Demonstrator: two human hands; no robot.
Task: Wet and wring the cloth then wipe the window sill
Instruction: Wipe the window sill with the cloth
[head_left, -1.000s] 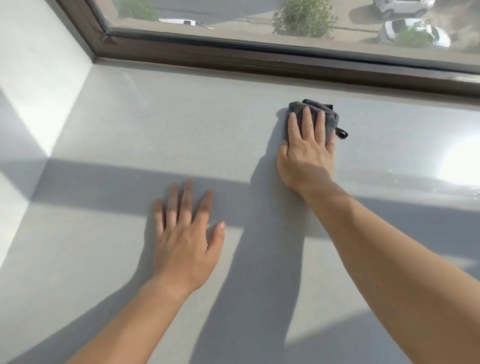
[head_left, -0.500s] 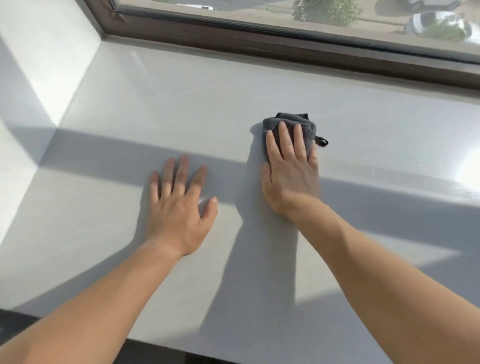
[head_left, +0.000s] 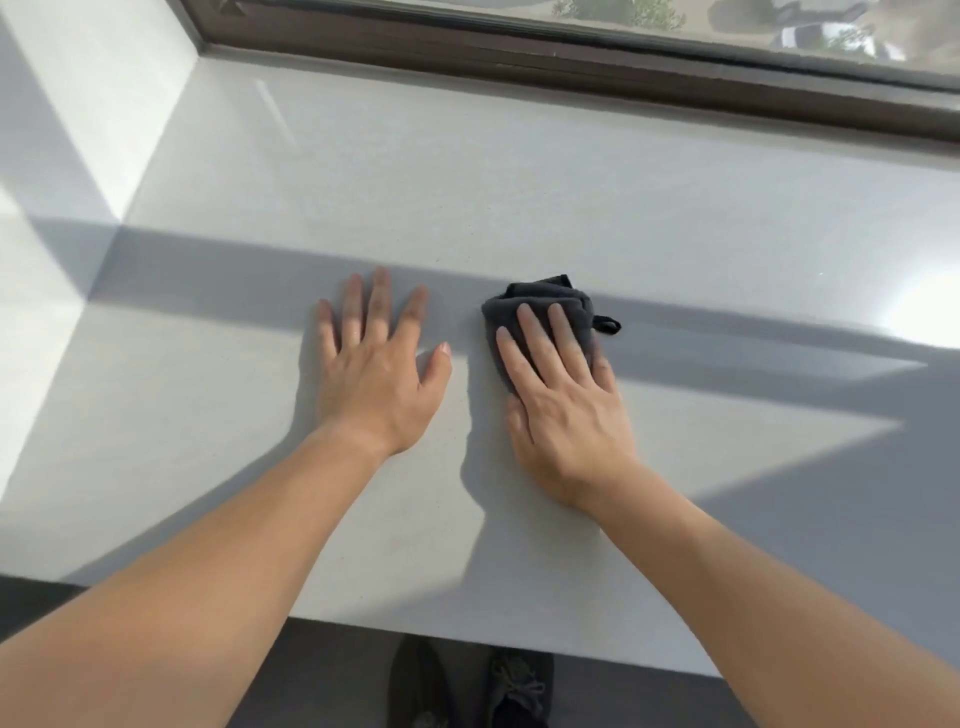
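Note:
A dark grey cloth (head_left: 540, 304), bunched up with a small hanging loop at its right, lies on the wide light grey window sill (head_left: 467, 197). My right hand (head_left: 563, 387) presses flat on the cloth with straight fingers, covering its near half. My left hand (head_left: 376, 369) rests flat on the bare sill just left of the cloth, fingers spread, holding nothing.
A dark brown window frame (head_left: 571, 67) runs along the back of the sill. A white side wall (head_left: 62, 156) closes off the left. The sill's front edge (head_left: 467, 639) is near me, with dark shoes (head_left: 467, 686) on the floor below.
My right hand has dragged the cloth from near the window frame back toward me and closer to my left hand. The view has tilted down, showing the sill's front edge.

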